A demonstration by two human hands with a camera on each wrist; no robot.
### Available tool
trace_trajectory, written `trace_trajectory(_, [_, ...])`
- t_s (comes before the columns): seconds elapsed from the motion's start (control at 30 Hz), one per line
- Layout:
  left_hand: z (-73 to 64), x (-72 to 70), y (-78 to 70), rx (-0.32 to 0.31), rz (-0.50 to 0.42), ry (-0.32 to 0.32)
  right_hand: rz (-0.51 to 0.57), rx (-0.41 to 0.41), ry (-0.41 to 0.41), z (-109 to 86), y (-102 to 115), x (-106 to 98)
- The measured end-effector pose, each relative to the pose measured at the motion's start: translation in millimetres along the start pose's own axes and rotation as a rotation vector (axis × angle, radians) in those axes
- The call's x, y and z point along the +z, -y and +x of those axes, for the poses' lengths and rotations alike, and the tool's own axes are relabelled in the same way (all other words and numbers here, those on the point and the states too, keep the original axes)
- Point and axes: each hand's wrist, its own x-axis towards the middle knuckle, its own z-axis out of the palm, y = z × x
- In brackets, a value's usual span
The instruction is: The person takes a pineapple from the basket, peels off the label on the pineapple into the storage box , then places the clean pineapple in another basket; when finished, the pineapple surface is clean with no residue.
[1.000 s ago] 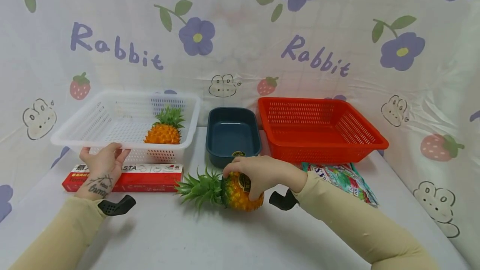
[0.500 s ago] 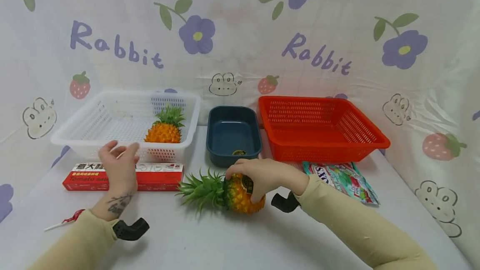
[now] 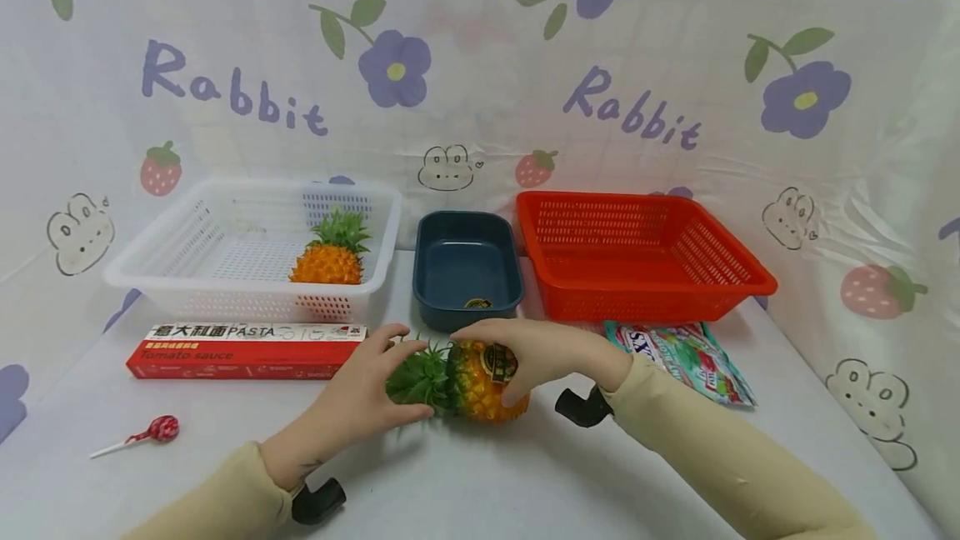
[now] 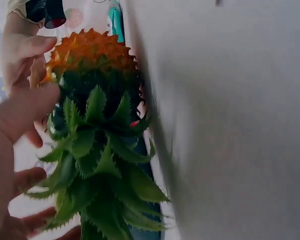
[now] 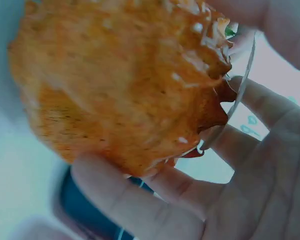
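Note:
A toy-like pineapple [image 3: 483,402] with a green leafy crown [image 3: 420,377] and a black-gold label lies on its side at the middle of the white table. My right hand [image 3: 543,352] grips its orange body from above, thumb on the near side and fingers over the far side. Its spiky orange base [image 5: 115,85] fills much of the right wrist view. My left hand [image 3: 360,394] is at the crown, thumb and fingers spread apart around the leaves. In the left wrist view, the left thumb [image 4: 32,107] overlaps the pineapple's side while the other fingers are partly behind leaves.
Along the back stand a white basket [image 3: 247,283] holding another pineapple [image 3: 327,263], a dark blue bin [image 3: 465,252] and a red basket [image 3: 645,307]. A red pasta box [image 3: 240,361], a lollipop [image 3: 163,428] and a green candy bag [image 3: 690,363] lie on the table [image 3: 420,490].
My left hand has left the white basket's front rim and moved right and nearer, to the pineapple's crown, uncovering the lollipop and pasta box. The right hand keeps its grip on the pineapple.

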Motion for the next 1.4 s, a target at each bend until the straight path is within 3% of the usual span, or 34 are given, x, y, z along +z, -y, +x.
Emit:
trace_trajectory(0.1, [0.3, 4.2, -1.3, 0.014, 0.047, -0.013, 0.103, 0.018, -0.038, -8.6, -5, 2])
trace_trajectory(0.3, [0.2, 6.3, -1.7, 0.034, 0.096, -0.034, 0.31, 0.192, -0.082, -22.8, -20, 11])
trace_trajectory(0.47, [1.3, 4.8, -2.7, 0.011, 0.111, -0.02, 0.421, 0.23, -0.128, -22.6, -27, 26])
trace_trajectory(0.6, [5.6, 3.3, -4.2, -0.025, 0.126, 0.011, 0.425, 0.249, -0.203, -20.0, -29, 29])
trace_trajectory(0.87, [22.5, 2.7, -5.3, -0.071, 0.149, 0.066, 0.42, 0.261, -0.248, -13.7, -35, 27])
trace_trajectory(1.27, [37.6, 5.2, -0.7, -0.072, 0.139, 0.075, 0.458, 0.303, -0.246, -7.8, -44, 19])
trace_trajectory(1.4, [39.1, 5.6, -0.3, -0.069, 0.139, 0.078, 0.362, 0.289, -0.216, -13.9, -37, 1])
